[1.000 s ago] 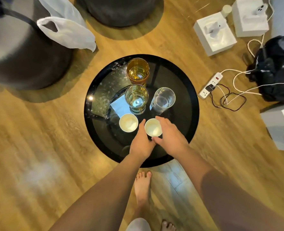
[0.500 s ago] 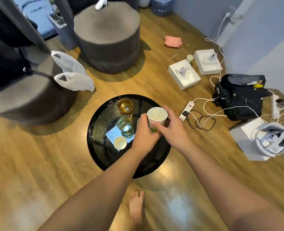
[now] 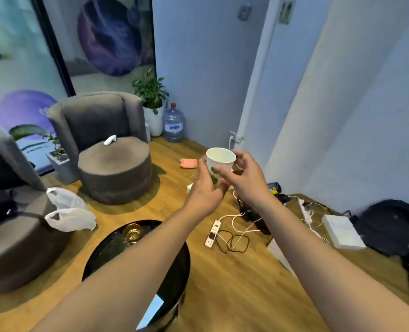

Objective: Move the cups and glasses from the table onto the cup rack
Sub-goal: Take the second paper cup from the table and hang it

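I've got the white paper cup (image 3: 220,161) up in the air in front of me, upright, mouth open to the top, a green leafy print on its side. My left hand (image 3: 204,192) curls round its lower left side; my right hand (image 3: 245,179) wraps the right side, thumb across the front, fingers round the back by the rim. Both hands are closed on it.

Half a second ago this cup was just above the round black bench (image 3: 174,267); now it's lifted well clear, out over the wooden floor (image 3: 234,283), and my view has swung up from the benchtop to the room. The bench sits low under my left forearm. The amber glass (image 3: 132,232) still stands on it near the far edge; the other glasses and the second cup are hidden behind my arm or out of view.

Beyond: grey armchair (image 3: 102,144), white plastic bag (image 3: 69,213), white power strip (image 3: 212,233) with tangled cables, white box (image 3: 342,232), black backpack (image 3: 390,226), pink cloth (image 3: 188,163). The water jug (image 3: 172,123) by the wall has a label, too blurred to read. The print on the cup carries no lettering I can make out.
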A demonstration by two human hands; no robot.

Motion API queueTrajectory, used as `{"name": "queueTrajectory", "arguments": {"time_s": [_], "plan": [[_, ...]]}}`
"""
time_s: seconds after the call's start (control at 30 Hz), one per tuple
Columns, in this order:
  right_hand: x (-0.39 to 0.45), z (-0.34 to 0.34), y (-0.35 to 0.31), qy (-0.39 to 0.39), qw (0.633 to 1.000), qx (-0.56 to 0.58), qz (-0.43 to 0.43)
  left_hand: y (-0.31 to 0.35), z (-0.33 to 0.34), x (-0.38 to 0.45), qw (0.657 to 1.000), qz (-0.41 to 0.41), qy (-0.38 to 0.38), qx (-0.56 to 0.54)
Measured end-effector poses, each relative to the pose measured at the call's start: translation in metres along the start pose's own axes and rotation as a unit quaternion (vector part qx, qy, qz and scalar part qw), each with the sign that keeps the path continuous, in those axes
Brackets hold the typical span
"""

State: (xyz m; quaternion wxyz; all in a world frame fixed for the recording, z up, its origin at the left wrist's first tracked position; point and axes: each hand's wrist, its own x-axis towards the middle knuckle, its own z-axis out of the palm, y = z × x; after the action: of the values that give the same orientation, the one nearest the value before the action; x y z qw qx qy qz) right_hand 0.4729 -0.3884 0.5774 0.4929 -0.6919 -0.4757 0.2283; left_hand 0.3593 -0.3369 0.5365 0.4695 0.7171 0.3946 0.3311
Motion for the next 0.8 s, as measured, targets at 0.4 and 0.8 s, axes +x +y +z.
{"name": "queueTrajectory", "arguments": {"time_s": [0.4,0.8], "plan": [[-0.1,-0.176,-0.068,0.15,0.983,-0.08,-0.069,0.174,0.094,-0.075,0.984,0.165,-0.064,0.036],[-0.167,-0.235,-0.073,0.277,0.953,-0.124,-0.013,0.217,0.141,-0.102,0.942,0.267,-0.206,0.006]]}}
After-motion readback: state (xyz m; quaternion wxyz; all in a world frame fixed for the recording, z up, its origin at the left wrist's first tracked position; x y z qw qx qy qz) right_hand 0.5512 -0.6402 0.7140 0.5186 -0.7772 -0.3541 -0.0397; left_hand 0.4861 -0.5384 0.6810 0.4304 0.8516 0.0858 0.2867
